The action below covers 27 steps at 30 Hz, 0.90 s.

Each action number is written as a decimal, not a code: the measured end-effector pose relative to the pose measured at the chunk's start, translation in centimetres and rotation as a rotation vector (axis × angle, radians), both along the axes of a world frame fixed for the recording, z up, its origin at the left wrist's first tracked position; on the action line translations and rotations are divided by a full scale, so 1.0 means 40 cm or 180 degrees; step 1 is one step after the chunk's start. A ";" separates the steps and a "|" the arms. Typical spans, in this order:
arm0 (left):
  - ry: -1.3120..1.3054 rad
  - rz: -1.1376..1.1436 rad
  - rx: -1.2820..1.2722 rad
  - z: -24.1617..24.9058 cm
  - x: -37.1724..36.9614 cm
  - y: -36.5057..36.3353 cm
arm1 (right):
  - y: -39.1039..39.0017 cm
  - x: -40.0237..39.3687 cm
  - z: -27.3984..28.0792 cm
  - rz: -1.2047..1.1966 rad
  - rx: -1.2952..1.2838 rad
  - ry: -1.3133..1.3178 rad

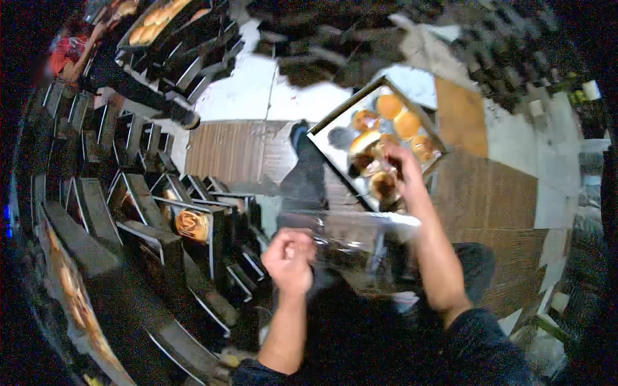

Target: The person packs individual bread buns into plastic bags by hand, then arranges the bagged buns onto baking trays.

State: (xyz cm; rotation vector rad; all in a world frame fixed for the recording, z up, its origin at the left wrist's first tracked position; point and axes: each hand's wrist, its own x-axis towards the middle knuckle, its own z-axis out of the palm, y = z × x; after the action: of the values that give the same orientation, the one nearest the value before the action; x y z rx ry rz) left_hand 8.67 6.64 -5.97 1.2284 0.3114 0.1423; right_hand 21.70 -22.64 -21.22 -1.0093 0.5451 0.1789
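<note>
My left hand [289, 257] is closed, its fingers pinched on the edge of a clear plastic bag [351, 239]. The bag stretches to the right, below my right forearm, and looks empty. My right hand [402, 164] reaches over a tray of buns [336, 166], its fingers curled round a browned bun [365, 143] that looks tilted; blur hides the exact grip. Golden round buns [389, 106] lie at the tray's far side, and a darker bun [384, 185] sits near its front corner.
Black metal trays [138, 231] stand in stacks on the left, one with a swirled pastry [192, 225]. Another person [67, 55] is at the upper left, near a tray of long loaves [154, 22]. My foot [300, 136] rests beside the bun tray.
</note>
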 end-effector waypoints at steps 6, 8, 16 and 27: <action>0.0378 0.0403 -0.1001 0.033 -0.061 -0.040 | 0.022 -0.266 0.171 -0.0524 -0.0930 0.0691; 0.0293 0.0334 -0.0755 0.019 -0.114 -0.027 | 0.022 -0.357 -0.032 0.1411 -0.3203 -0.0106; 0.0134 0.0336 -0.0610 -0.044 -0.053 0.017 | 0.094 -0.213 -0.155 0.1363 -0.3435 0.0068; -0.0085 0.0211 0.0393 -0.013 -0.002 0.031 | 0.194 0.207 -0.257 0.1732 -0.5350 0.1560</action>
State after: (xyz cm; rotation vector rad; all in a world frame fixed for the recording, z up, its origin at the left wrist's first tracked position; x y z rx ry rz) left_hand 8.59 7.87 -6.48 1.3377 0.3242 0.2378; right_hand 29.99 -14.89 -31.52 -2.8029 0.8438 0.4829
